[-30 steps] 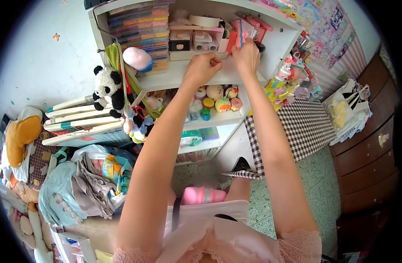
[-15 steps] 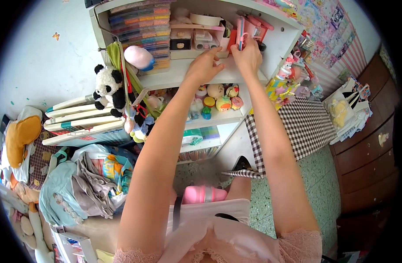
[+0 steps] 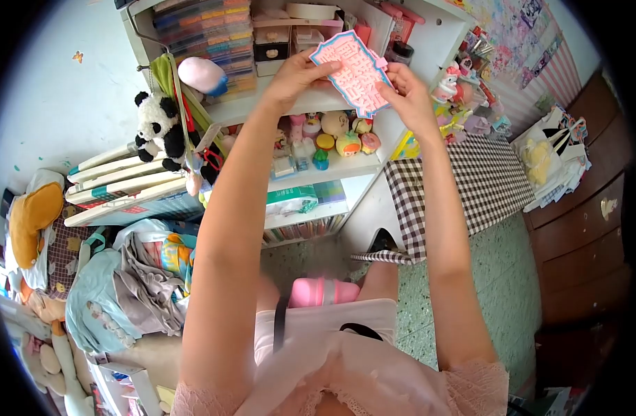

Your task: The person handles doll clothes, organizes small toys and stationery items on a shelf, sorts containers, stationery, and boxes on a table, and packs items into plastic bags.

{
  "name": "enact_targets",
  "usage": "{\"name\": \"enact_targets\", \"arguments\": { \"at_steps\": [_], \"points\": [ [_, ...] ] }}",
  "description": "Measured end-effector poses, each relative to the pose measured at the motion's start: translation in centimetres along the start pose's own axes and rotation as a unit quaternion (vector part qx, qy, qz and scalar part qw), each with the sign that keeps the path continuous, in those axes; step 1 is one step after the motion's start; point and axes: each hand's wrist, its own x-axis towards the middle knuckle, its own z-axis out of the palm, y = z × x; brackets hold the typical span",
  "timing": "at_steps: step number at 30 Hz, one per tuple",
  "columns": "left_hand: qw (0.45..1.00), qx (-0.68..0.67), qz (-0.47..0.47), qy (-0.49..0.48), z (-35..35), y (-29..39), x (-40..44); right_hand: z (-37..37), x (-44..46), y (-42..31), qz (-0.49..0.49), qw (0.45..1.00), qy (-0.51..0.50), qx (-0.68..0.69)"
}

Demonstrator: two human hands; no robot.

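A flat pink maze board [image 3: 359,71] with a blue edge and raised maze-like lines is held up in front of the shelf, its patterned face towards me. My left hand [image 3: 295,82] is closed on its left edge, thumb on the face. My right hand [image 3: 409,99] grips the lower right edge, thumb also on the face, and its other fingers are partly behind the board. Below the board, small round plush toys [image 3: 348,143] stand on the middle shelf.
The white shelf unit [image 3: 363,168] holds stacked clear boxes of beads [image 3: 206,43] and a small pink-white organizer [image 3: 271,67]. A panda plush [image 3: 159,128] hangs at its left side. Clothes [image 3: 141,277] lie at left. A checkered cloth [image 3: 481,180] covers a surface at right.
The maze board has come off the upper shelf towards me and turned from edge-on to face-on. My left hand, formerly free, has taken hold of its left edge.
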Motion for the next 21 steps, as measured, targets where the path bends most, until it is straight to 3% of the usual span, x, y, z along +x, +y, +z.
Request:
{"name": "enact_targets", "arguments": {
  "at_steps": [4, 10, 17, 21],
  "points": [
    [0.999, 0.019, -0.047, 0.016, 0.0, 0.2, -0.2, 0.0, -0.1, -0.2, -0.004, 0.997, 0.029, 0.071],
    [0.995, 0.057, -0.079, -0.025, -0.1, 0.3, -0.1, -0.4, 0.4, 0.1, -0.025, 0.998, 0.051, 0.038],
    [0.993, 0.084, -0.068, -0.049, -0.1, -0.1, 0.1, -0.5, 0.5, 0.4, -0.008, 0.991, 0.112, 0.071],
    [0.995, 0.079, -0.045, -0.044, 0.0, -0.3, 0.2, -0.8, 0.8, 0.8, 0.018, 0.995, 0.083, 0.052]
  ]
}}
